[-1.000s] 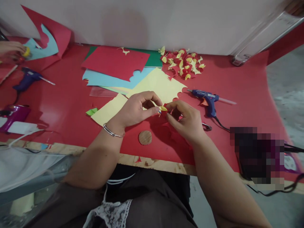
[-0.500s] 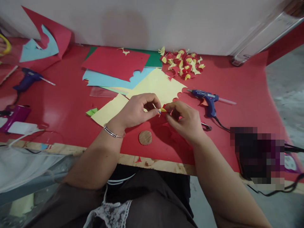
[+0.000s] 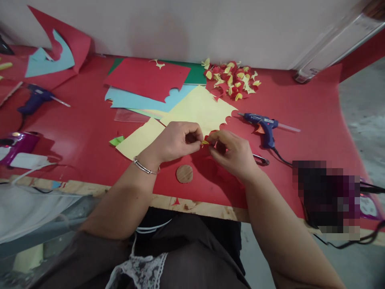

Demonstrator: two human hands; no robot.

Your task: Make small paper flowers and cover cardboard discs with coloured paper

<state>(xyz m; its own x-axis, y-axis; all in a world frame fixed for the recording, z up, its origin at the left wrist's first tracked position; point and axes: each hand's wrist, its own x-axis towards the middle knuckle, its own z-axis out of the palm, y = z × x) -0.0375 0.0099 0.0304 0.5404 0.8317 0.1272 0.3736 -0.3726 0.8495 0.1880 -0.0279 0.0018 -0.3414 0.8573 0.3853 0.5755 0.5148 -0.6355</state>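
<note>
Paper piece; shiny metal bracelet; wooden disc.

super red tabletop, tiny yellow-and-red paper bit mid-frame, pale yellow sheet just above, red-and-yellow scraps up top, blue glue gun with orange trigger at right, brown wood-grain disc lower middle, white lace at the bottom

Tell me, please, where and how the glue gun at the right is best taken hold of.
Probably by the handle of the glue gun, coming from the near side: the gun lies on its side, handle toward the viewer. Keep clear of the nozzle, which points left and may be hot.
</note>
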